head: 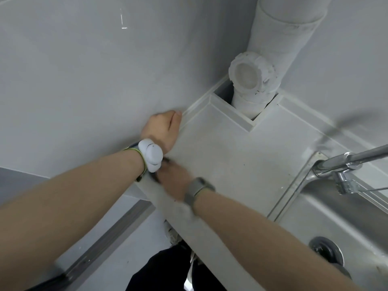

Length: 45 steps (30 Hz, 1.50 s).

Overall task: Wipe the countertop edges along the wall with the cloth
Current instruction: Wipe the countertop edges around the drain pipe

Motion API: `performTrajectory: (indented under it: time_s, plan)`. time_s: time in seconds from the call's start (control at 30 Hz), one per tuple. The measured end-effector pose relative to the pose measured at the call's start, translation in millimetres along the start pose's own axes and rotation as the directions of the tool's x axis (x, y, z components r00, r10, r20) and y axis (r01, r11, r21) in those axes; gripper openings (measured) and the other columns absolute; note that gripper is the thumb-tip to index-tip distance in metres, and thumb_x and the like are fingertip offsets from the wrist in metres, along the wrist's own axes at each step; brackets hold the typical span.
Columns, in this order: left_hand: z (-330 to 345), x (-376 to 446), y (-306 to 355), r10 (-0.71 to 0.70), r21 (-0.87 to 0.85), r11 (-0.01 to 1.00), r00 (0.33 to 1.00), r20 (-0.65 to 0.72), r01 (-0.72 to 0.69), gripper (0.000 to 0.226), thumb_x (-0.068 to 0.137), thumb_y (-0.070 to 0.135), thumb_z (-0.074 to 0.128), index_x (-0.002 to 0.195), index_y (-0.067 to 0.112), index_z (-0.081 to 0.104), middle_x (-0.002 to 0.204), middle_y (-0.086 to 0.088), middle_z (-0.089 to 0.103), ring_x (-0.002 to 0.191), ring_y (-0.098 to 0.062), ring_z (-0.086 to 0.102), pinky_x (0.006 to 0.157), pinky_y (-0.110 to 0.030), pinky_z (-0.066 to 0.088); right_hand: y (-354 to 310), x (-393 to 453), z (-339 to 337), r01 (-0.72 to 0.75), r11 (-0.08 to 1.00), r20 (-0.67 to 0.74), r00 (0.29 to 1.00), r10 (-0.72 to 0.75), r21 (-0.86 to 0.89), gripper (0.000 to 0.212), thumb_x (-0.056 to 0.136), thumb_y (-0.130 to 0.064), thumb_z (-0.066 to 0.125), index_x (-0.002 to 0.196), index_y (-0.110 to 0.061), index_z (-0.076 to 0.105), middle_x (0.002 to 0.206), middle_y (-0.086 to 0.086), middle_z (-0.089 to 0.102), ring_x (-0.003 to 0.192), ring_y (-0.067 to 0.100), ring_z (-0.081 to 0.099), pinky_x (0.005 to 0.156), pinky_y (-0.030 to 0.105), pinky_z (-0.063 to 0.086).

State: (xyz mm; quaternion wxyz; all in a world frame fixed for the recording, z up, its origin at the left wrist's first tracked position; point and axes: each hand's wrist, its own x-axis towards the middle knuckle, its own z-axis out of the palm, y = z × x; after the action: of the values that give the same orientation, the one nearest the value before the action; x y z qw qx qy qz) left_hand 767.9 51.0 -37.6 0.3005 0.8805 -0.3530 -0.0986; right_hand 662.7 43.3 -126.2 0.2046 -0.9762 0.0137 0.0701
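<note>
Two hands were over the pale counter (pixel 241 152) when I looked through the head camera. My left hand (pixel 162 128) was at the raised strip where the counter met the grey wall (pixel 84 70), its fingers curled into a fist with the knuckles against the wall; whatever it gripped was hidden beneath it, so I could not tell if the cloth was there. A white device (pixel 151 154) was strapped to that wrist. My right hand (pixel 173 178) lay just beside and below it, near the counter's front edge, badly blurred (too smeared to say whether its fingers were together, apart or clamped on anything). Something dark showed at its fingertips, but I could not make out what it was. A grey watch (pixel 198 191) sat on the right wrist.

I could not see the cloth plainly anywhere.

At the back corner a white pipe (pixel 273 49) ran down through a square cut-out in the counter, with a capped round fitting (pixel 249 74) facing outward. To the right lay a steel sink (pixel 327 215), its drain (pixel 326 248) showing low in the basin, and a chrome tap (pixel 344 162) stood at the sink's rear rim, reaching off to the right.
</note>
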Motion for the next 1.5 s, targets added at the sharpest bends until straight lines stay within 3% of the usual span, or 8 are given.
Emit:
performTrajectory:
  time_s: [0.23,0.47,0.73,0.93,1.07,1.13,1.33,1.5]
  plan:
    - [-3.1,-6.4,-5.0,-0.015,-0.002,1.000,1.000,-0.010,0.015,0.045,0.102,0.037,0.033,0.072,0.008,0.050,0.069,-0.011,0.058,0.071,-0.036,0.053,0.071,-0.043,0.049,137.5,5.5,-54.6,-0.595,0.803,-0.097,0.801,0.591,-0.024,0.028,0.090,-0.008,0.048,0.116,-0.002,0.055,0.126,0.017,0.051,0.112,0.036,0.050,0.094,0.040,0.042]
    - [-0.7,4.7,1.7,-0.046,-0.024,0.999,0.999,-0.025,0.045,0.044,0.100,0.039,0.035,0.061,0.017,0.037,0.062,-0.007,0.051,0.069,-0.036,0.050,0.063,-0.037,0.044,-34.8,-8.7,18.2,-0.124,0.992,0.014,0.992,0.124,-0.021,0.040,0.080,-0.016,0.056,0.118,-0.004,0.056,0.123,0.014,0.049,0.104,0.034,0.046,0.082,0.038,0.042]
    - [17.4,4.7,19.7,-0.016,-0.019,1.000,1.000,0.021,0.017,0.046,0.101,0.041,0.033,0.062,0.019,0.038,0.065,-0.008,0.054,0.067,-0.035,0.052,0.063,-0.038,0.046,56.0,-8.3,-14.2,-0.266,0.963,-0.047,0.963,0.264,-0.045,0.022,0.089,-0.019,0.054,0.106,-0.009,0.063,0.122,0.008,0.054,0.108,0.033,0.051,0.087,0.038,0.048]
    - [32.9,1.4,28.8,-0.047,-0.013,0.999,0.995,0.090,0.048,0.046,0.101,0.041,0.032,0.066,0.014,0.047,0.064,-0.004,0.055,0.060,-0.026,0.049,0.062,-0.035,0.042,172.0,-116.8,-46.4,-0.575,0.817,-0.215,0.803,0.556,-0.036,0.026,0.084,-0.025,0.054,0.099,-0.010,0.069,0.119,0.007,0.061,0.104,0.033,0.058,0.084,0.036,0.051]
    - [44.6,-2.3,36.5,-0.015,-0.003,1.000,0.993,0.119,0.015,0.046,0.102,0.041,0.030,0.060,0.021,0.035,0.057,0.004,0.046,0.052,-0.013,0.042,0.061,-0.029,0.030,221.0,-170.8,-71.2,-0.820,0.571,-0.257,0.544,0.799,0.041,0.025,0.080,-0.031,0.048,0.069,-0.012,0.061,0.089,0.014,0.067,0.069,0.032,0.052,0.064,0.031,0.045]
    - [49.6,-3.2,39.3,-0.013,-0.011,1.000,0.992,0.123,0.015,0.047,0.101,0.042,0.030,0.060,0.020,0.034,0.058,0.003,0.046,0.055,-0.019,0.044,0.061,-0.029,0.032,215.0,-168.2,-71.5,-0.852,0.520,-0.266,0.490,0.830,0.052,0.030,0.081,-0.031,0.046,0.062,-0.010,0.056,0.081,0.016,0.065,0.065,0.030,0.049,0.062,0.030,0.040]
    - [49.4,1.5,52.4,0.023,-0.013,1.000,0.989,0.149,-0.021,0.046,0.103,0.040,0.030,0.064,0.017,0.038,0.067,-0.003,0.052,0.067,-0.026,0.048,0.065,-0.033,0.040,107.8,-108.5,-25.9,-0.638,0.769,-0.246,0.743,0.622,0.016,0.026,0.089,-0.017,0.048,0.101,-0.005,0.068,0.113,0.013,0.060,0.098,0.037,0.057,0.080,0.039,0.048]
    - [47.2,10.8,55.2,0.041,0.050,0.998,0.990,0.139,-0.048,0.047,0.102,0.041,0.029,0.077,0.009,0.051,0.077,-0.009,0.062,0.068,-0.029,0.050,0.070,-0.035,0.044,-6.9,-53.7,22.5,-0.186,0.973,-0.051,0.982,0.181,-0.139,0.031,0.093,-0.014,0.042,0.114,-0.006,0.063,0.118,0.014,0.056,0.100,0.031,0.054,0.075,0.037,0.050]
